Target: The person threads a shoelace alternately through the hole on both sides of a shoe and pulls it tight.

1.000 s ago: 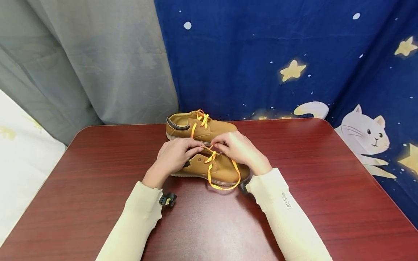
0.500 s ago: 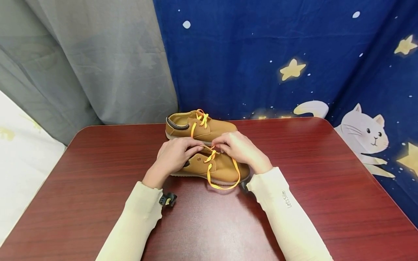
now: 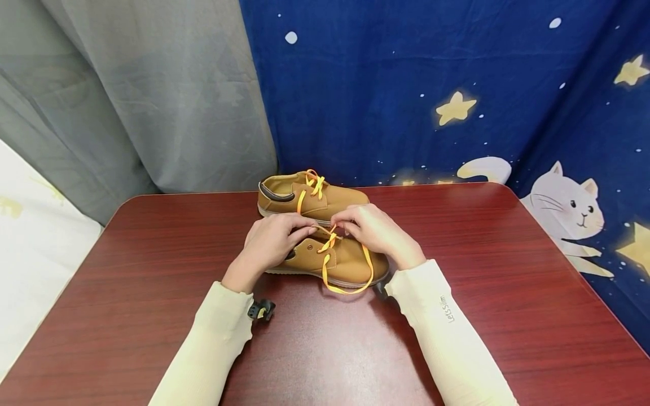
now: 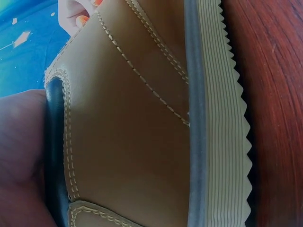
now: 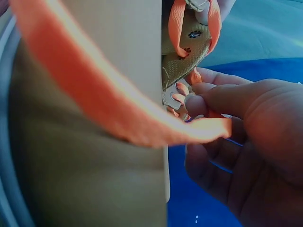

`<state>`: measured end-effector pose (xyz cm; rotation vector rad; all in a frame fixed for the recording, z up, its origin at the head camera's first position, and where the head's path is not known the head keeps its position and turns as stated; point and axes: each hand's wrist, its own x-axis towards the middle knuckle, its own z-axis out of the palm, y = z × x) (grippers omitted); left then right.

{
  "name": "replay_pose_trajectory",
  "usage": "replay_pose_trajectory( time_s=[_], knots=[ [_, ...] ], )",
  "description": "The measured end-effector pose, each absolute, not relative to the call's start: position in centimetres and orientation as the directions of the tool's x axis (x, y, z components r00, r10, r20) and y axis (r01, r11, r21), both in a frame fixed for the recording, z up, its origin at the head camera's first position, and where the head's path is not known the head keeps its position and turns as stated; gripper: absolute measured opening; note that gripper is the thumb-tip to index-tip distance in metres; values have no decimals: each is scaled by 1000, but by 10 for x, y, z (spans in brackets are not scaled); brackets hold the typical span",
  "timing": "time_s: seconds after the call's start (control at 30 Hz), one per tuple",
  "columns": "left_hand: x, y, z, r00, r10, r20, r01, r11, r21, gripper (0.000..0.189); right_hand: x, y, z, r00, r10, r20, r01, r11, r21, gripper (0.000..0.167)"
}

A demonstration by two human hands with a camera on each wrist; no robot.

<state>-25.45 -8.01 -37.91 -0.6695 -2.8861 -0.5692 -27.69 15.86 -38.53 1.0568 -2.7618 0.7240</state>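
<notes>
A tan leather shoe [image 3: 355, 265] sits on the table, toe to the right, with a yellow-orange shoelace [image 3: 367, 259] partly threaded through its eyelets. My left hand [image 3: 271, 239] reaches over the heel opening, thumb and fingers pinching the far eyelet flap. In the left wrist view the palm [image 4: 21, 156] lies against the dark padded collar [image 4: 56, 142]. My right hand [image 3: 373, 228] pinches the shoelace beside the flap. The right wrist view shows the lace [image 5: 196, 78] between thumb and finger, close under the flap's eyelets [image 5: 194, 34]. A loose lace length [image 5: 94, 94] loops across the near side into this hand.
A matching tan shoe [image 3: 350, 197] with a yellow-orange lace stands just behind, near the table's back edge. The dark red table [image 3: 167, 254] reaches to a grey curtain [image 3: 193, 113] and a blue starry one [image 3: 365, 101]. A small black device [image 3: 261, 310] sits at the left cuff.
My right hand has shifted slightly to the right, drawing the pinched lace a little with it. The left hand and both shoes stay nearly in place.
</notes>
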Motion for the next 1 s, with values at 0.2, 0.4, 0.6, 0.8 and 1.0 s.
replay_pose_trajectory(
  time_s=[0.2, 0.4, 0.6, 0.8, 1.0],
  knots=[
    [-255, -81, -379, -893, 398, 208, 448, 830, 334, 20, -279, 156, -387, -764, -592, 257, -637, 624, -452, 17],
    [-255, -81, -380, -894, 399, 204, 447, 830, 334, 19, -281, 153, -392, -779, -588, 218, -594, 579, -559, 13],
    [-256, -80, -381, -892, 406, 198, 451, 828, 333, 20, -284, 156, -398, -833, -526, 169, -473, 523, -709, 12],
    [-257, -80, -382, -893, 405, 195, 449, 829, 333, 20, -288, 157, -407, -871, -488, 54, -267, 379, -886, 12],
    [-257, -80, -382, -895, 403, 193, 446, 830, 334, 20, -288, 152, -408, -901, -434, 9, -145, 280, -949, 13]
  ],
)
